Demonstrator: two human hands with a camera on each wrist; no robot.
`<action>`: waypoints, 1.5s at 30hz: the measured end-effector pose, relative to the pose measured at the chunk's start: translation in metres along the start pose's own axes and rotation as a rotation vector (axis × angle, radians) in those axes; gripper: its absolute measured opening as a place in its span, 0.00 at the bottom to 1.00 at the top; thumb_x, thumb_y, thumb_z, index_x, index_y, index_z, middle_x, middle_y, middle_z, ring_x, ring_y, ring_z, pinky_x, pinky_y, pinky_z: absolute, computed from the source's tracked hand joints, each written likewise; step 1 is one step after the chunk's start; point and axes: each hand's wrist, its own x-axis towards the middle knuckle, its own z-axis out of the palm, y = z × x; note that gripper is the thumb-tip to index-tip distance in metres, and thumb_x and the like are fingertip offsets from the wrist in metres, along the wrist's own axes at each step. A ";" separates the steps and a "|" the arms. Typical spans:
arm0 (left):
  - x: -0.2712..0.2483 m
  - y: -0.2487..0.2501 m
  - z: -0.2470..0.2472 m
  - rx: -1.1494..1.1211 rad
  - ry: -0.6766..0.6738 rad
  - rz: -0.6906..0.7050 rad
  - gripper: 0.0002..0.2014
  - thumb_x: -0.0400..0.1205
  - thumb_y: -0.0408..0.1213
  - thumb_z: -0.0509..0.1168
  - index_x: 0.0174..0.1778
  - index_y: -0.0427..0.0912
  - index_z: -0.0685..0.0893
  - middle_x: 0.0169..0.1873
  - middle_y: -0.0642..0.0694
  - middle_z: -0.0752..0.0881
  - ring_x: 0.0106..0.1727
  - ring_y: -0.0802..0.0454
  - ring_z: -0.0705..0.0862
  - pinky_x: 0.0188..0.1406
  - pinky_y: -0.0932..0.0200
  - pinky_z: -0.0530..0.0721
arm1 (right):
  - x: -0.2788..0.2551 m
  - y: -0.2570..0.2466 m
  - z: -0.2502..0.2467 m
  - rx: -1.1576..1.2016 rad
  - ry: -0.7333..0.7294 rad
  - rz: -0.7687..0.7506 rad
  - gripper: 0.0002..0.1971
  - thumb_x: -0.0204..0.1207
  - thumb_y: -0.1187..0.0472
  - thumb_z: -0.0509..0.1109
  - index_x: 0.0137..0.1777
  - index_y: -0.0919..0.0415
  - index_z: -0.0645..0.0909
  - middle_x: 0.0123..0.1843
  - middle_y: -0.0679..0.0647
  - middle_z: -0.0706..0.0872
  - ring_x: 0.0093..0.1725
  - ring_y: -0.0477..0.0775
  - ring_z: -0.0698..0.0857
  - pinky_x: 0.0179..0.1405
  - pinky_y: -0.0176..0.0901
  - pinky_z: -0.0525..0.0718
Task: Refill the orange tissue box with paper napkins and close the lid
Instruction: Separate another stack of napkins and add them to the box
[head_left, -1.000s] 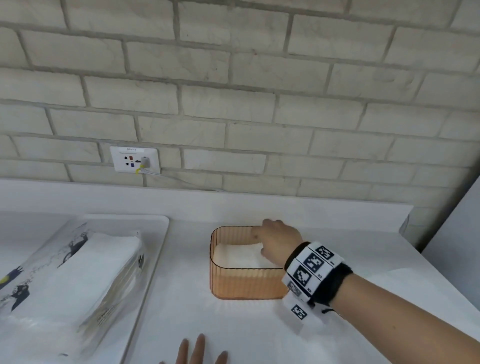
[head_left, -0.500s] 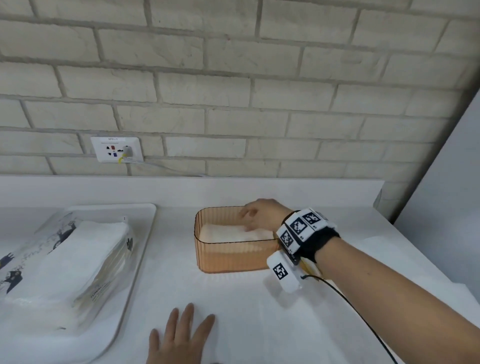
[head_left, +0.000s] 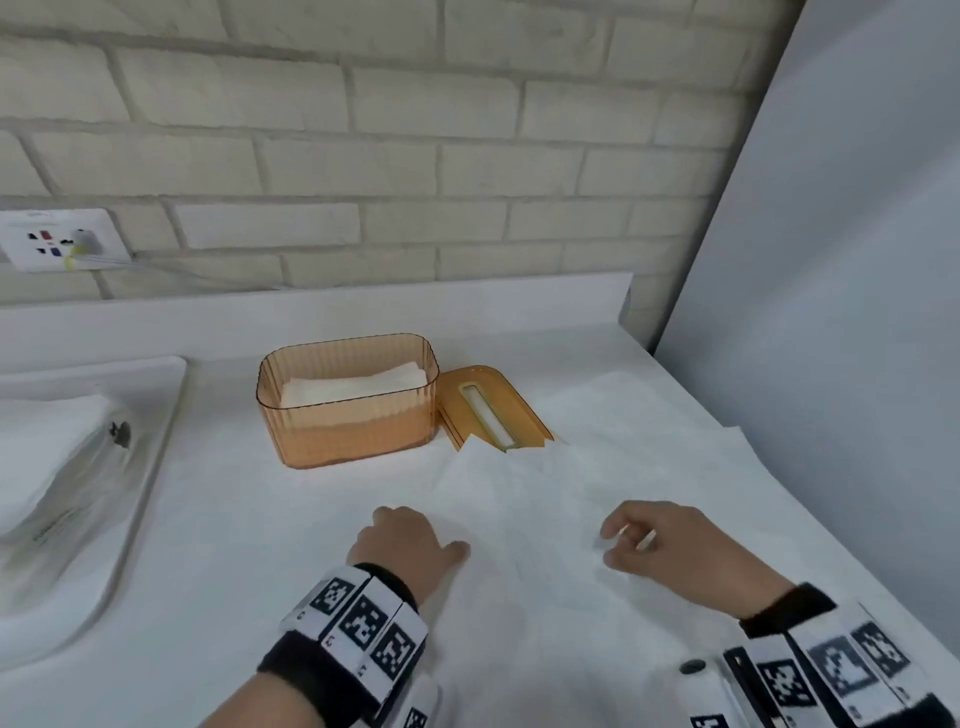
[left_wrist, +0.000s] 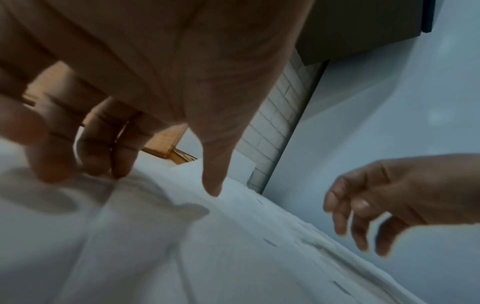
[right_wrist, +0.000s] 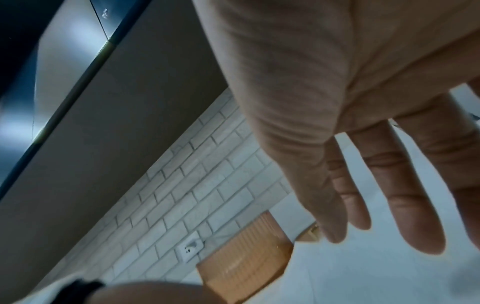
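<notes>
Kitchen: white counter (head_left: 260, 545), brick backsplash (head_left: 363, 156)

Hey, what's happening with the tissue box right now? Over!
Both hands, left hand and right hand, empty, on loose napkin. Orange box filled, open. Lid beside it, napkin overlapping.

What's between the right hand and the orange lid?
In the head view, only a loose white napkin sheet; it covers the near end of the lid and reaches the right hand.
</notes>
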 end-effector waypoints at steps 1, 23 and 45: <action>0.001 0.003 0.004 -0.003 -0.009 -0.022 0.30 0.78 0.60 0.61 0.62 0.36 0.77 0.58 0.42 0.78 0.57 0.45 0.82 0.55 0.55 0.81 | -0.006 0.005 0.008 0.001 -0.012 0.009 0.07 0.72 0.54 0.74 0.47 0.52 0.82 0.43 0.50 0.84 0.32 0.40 0.77 0.30 0.23 0.73; -0.033 -0.008 0.026 -0.655 0.164 -0.147 0.12 0.81 0.33 0.65 0.32 0.33 0.76 0.30 0.41 0.79 0.33 0.44 0.78 0.27 0.58 0.71 | -0.034 -0.007 0.085 -0.246 -0.182 -0.063 0.17 0.75 0.54 0.64 0.30 0.52 0.60 0.34 0.45 0.71 0.39 0.51 0.76 0.29 0.36 0.69; -0.056 -0.051 0.046 -1.630 0.374 -0.235 0.06 0.84 0.35 0.61 0.51 0.42 0.84 0.44 0.42 0.90 0.46 0.42 0.87 0.44 0.50 0.83 | 0.127 -0.051 0.038 -0.519 -0.044 -0.155 0.20 0.81 0.53 0.63 0.68 0.64 0.73 0.73 0.60 0.68 0.70 0.63 0.70 0.63 0.49 0.74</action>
